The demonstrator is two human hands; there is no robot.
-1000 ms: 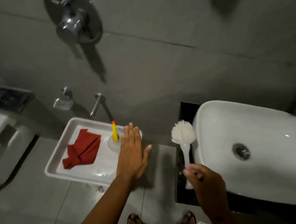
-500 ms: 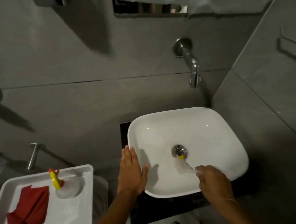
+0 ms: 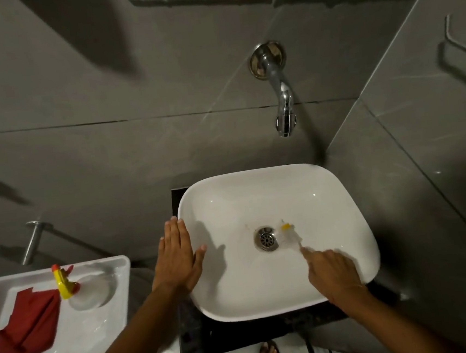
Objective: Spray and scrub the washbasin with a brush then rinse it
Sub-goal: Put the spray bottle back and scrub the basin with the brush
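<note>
Head view: right hand (image 3: 333, 273) grips the brush (image 3: 288, 235), fingers closed round the handle w/ index finger along it; blurred bristle head sits in the washbasin (image 3: 342, 202) just beside the drain (image 3: 265, 238). Left hand (image 3: 177, 261) lies flat, fingers spread, on the basin's left rim (holding nothing). Spray bottle (image 3: 66, 289) & red cloth (image 3: 24, 330) lie on the white tray (image 3: 99, 340) at left, well apart.

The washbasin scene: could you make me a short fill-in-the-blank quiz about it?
1. The right hand scrubs the washbasin with a ____.
2. The left hand lies flat on the basin's ____ rim.
3. The cloth in the tray is ____.
4. The tap is mounted on the ____.

Missing words: brush; left; red; wall
</note>
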